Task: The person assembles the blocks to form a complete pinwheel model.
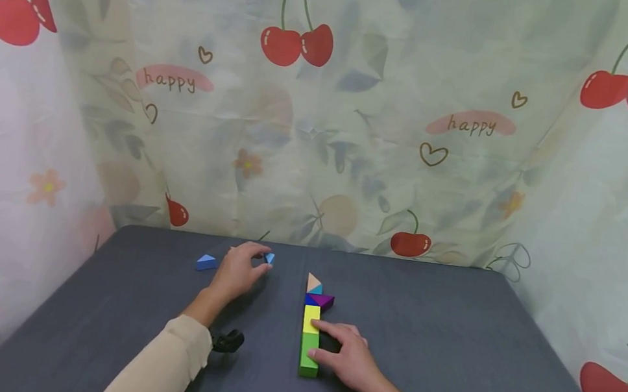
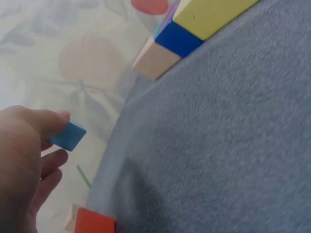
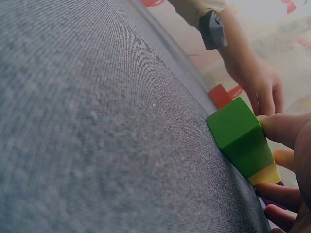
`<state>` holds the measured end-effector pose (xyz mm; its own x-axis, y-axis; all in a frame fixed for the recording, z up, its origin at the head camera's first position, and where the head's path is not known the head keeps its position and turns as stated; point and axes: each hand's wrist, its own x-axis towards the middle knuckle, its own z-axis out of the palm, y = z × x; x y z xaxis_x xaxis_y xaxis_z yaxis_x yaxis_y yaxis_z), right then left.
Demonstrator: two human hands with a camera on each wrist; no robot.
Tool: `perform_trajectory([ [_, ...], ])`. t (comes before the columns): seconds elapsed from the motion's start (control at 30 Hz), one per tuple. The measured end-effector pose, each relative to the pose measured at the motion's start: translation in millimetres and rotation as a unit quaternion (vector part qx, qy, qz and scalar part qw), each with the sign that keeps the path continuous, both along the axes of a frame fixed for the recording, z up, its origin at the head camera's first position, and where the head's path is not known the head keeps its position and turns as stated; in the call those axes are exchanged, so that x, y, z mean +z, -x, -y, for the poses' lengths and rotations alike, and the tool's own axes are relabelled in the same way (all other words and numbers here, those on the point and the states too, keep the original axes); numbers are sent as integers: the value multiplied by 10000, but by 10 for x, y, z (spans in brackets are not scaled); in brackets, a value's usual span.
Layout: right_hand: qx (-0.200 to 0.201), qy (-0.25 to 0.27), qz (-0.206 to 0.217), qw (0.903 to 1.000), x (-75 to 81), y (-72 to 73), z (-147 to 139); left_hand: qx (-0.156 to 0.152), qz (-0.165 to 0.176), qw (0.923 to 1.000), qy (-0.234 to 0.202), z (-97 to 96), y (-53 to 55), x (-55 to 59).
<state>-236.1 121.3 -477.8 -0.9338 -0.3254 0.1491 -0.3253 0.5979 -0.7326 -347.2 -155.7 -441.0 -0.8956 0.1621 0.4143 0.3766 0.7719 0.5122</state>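
Observation:
My left hand (image 1: 237,271) pinches a small light blue triangular block (image 1: 269,258) between thumb and fingertips, above the far part of the table. In the left wrist view this blue block (image 2: 69,136) sticks out past the fingertips. My right hand (image 1: 351,357) lies to the right of a row of blocks, thumb touching the green block (image 1: 309,355) and index finger at the yellow block (image 1: 311,318). Beyond the yellow one, a dark blue triangle (image 1: 310,301) and purple triangle (image 1: 323,300) sit together, then a light blue triangle (image 1: 315,290) and a peach triangle (image 1: 312,282).
A blue triangular block (image 1: 206,263) lies left of my left hand. In the left wrist view a red block (image 2: 95,222) stands beneath that hand, with a pale block (image 2: 71,217) beside it. A patterned curtain (image 1: 307,156) rises behind the dark tabletop (image 1: 449,343).

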Motion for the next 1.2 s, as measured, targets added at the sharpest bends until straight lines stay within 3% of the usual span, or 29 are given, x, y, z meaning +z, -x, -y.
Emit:
perform_trajectory([
  [0.2, 6, -16, -29, 10000, -7, -1, 3, -129, -75, 9994, -322, -85, -42, -14],
  [0.63, 3, 3, 81, 10000, 17, -7, 8, -191, 24, 9983, -545, -296, -159, -196],
  [1.2, -21, -66, 318, 9995, 14, 23, -7, 212, 211, 9990, -329, -567, -141, -428],
])
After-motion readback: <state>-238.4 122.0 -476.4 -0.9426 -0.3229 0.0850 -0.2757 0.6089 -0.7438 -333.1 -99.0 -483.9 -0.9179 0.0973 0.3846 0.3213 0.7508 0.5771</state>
